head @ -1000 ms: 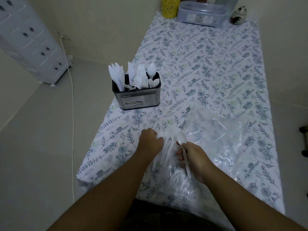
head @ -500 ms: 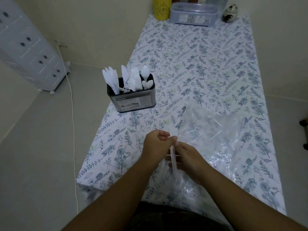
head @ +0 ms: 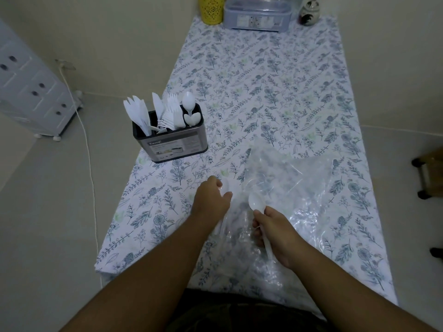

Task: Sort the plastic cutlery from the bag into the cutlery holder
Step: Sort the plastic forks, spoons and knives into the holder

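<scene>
while sorting runs on, lower centre of frame: right hand (head: pixel 279 232) curled round the handle of a white plastic spoon (head: pixel 256 204), bowl poking up and left past the fingertips, handle end showing below the palm. left hand (head: pixel 211 202) just left of it, fingers bent round what looks like another pale piece of cutlery (head: pixel 224 188); kind not clear, mostly hidden by the hand. both above the near edge of a clear crumpled bag (head: pixel 287 188), lower right centre, lying on the flowered tablecloth (head: pixel 263 80). cutlery holder (head: pixel 171 144), centre left, well apart from both hands, already stocked: knives left, forks middle, spoons right. handling, as judged: very light, thin, a little springy, likely to snap if bent hard; smooth and slippery against the bag film. best taken mid-handle, bowl free, for dropping handle-first into the right-hand compartment. remaining contents of bag hard to make out through the glare.
</scene>
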`<state>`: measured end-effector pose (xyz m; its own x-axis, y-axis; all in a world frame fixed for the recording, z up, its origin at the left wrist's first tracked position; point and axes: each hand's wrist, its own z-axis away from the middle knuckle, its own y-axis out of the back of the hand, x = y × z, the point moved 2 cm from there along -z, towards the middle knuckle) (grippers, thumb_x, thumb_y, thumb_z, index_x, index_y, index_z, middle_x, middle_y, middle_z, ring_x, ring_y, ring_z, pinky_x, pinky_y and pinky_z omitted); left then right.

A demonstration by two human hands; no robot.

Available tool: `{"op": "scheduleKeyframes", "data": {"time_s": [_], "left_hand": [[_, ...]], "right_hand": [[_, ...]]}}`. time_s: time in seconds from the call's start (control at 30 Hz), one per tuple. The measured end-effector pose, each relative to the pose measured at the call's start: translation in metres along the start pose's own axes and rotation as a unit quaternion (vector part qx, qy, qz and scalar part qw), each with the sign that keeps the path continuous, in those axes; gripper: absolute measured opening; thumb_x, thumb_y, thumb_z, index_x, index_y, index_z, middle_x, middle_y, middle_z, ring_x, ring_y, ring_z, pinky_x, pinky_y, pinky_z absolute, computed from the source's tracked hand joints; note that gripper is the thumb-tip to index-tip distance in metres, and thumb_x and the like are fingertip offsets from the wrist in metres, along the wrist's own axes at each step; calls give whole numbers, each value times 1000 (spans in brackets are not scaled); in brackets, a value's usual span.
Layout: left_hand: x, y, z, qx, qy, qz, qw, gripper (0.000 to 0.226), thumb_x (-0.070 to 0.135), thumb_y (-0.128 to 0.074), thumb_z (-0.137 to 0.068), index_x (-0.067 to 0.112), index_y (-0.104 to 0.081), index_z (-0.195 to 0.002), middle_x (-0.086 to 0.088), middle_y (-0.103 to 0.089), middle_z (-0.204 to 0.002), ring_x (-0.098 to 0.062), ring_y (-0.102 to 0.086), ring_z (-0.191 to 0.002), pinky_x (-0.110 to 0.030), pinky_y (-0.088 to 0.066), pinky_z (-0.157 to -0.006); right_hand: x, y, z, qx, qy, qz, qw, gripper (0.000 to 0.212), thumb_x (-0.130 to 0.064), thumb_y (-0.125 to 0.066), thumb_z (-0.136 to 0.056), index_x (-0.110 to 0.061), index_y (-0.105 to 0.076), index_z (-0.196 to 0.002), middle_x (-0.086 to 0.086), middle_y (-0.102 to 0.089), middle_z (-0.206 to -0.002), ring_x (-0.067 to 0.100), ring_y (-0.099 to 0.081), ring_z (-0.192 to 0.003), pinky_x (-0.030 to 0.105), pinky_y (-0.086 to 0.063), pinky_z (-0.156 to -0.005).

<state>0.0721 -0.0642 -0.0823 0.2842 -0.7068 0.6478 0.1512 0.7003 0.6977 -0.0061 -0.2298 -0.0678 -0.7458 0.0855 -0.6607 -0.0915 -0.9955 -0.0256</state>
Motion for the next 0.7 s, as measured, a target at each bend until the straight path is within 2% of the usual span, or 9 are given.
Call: {"op": "scheduleKeyframes", "data": {"time_s": [0.13, 0.23, 0.37, 0.43, 0.5, 0.53, 0.6, 0.7], "left_hand": [[7, -10, -6, -1, -12, -11, 1000, 46, 41, -75, -81, 16, -59, -116, -3, -62, -106, -20, -60, -95, -35, -54, -82], [11, -14, -5, -13, -40, -53, 998, 46, 45, -78, -78, 15, -65, -111, -3, -63, -103, -18, -62, -90, -35, -56, -79], [16, -21, -4, -30, -91, -114, 989, 45, 44, -80, -75, 12, -64, -102, -4, -57, -98, -20, -58, -87, -33, -52, -74], [20, -22, -4, -30, -105, -136, 985, 39, 38, -78, -78, 11, -63, -102, -5, -58, -98, -21, -58, -88, -33, -51, -74], [21, -21, -4, -20, -108, -140, 984, 21, 29, -72, -85, 11, -64, -94, -5, -60, -92, -23, -60, -86, -32, -49, -68], [19, -19, -3, -14, -103, -132, 986, 16, 25, -70, -86, 11, -63, -85, -5, -61, -85, -24, -62, -81, -32, -48, -64], [13, -13, 0, 7, -75, -86, 993, 22, 22, -72, -85, 11, -59, -71, -4, -62, -69, -24, -62, -67, -32, -50, -58], [9, 1, 11, 34, -21, 60, 997, 19, 24, -83, -77, 14, -67, -72, 2, -66, -64, -10, -60, -57, -20, -51, -54]], "right_hand": [[1, 7, 2, 17, 6, 15, 1000, 21, -25, -51, -103, -9, -59, -93, 8, -58, -77, 20, -49, -62, 31, -41, -52], [0, 8, 5, 22, 8, 18, 1000, 20, -22, -50, -103, -6, -62, -101, 7, -58, -77, 19, -49, -61, 31, -41, -52], [-2, 10, 7, 25, 9, 22, 999, 21, -24, -51, -103, -7, -62, -99, 6, -59, -78, 17, -50, -61, 31, -43, -55], [-1, 11, 5, 27, 6, 19, 999, 23, -26, -51, -103, -5, -63, -101, 7, -60, -79, 17, -50, -61, 33, -43, -57], [-1, 12, 3, 25, 2, 4, 1000, 26, -26, -51, -102, -2, -62, -106, 10, -59, -82, 19, -49, -62, 34, -41, -56], [-1, 13, 2, 23, 0, -4, 1000, 26, -25, -50, -102, -2, -62, -109, 11, -58, -84, 19, -49, -63, 34, -40, -55], [-3, 12, 0, 15, 0, -20, 1000, 23, -20, -48, -101, -5, -61, -111, 12, -57, -84, 19, -48, -64, 32, -40, -53], [-4, 10, -6, -1, 13, -26, 1000, 21, -19, -48, -101, -12, -64, -113, 11, -58, -86, 19, -52, -67, 31, -45, -56]]}}
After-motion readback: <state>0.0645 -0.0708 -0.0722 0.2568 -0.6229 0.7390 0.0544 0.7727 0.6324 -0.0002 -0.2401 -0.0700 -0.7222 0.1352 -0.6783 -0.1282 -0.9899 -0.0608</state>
